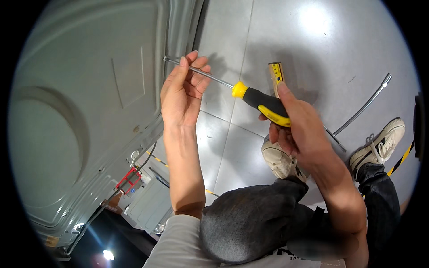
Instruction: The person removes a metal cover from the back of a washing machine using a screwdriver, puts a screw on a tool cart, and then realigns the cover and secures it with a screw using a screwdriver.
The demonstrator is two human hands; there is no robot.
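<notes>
My right hand (pixel 297 123) is wrapped round the black and yellow handle of a screwdriver (pixel 263 107). The thin steel shaft slants up and left from it, and its tip meets a small fastener (pixel 165 59) at the edge of a large grey metal panel (pixel 96 125). My left hand (pixel 187 87), palm up, has its thumb over the shaft near the tip, with the fingers loosely curled behind it. How hard the left fingers press cannot be told. Part of the handle is hidden in my right palm.
On the grey tiled floor (pixel 223 147), a T-handle socket wrench (pixel 362 109) lies to the right. A small yellow and black printed item (pixel 276 71) is beyond my right thumb. My shoes (pixel 380 143) stand below, near striped tape (pixel 402 158). A red frame (pixel 128 180) is at lower left.
</notes>
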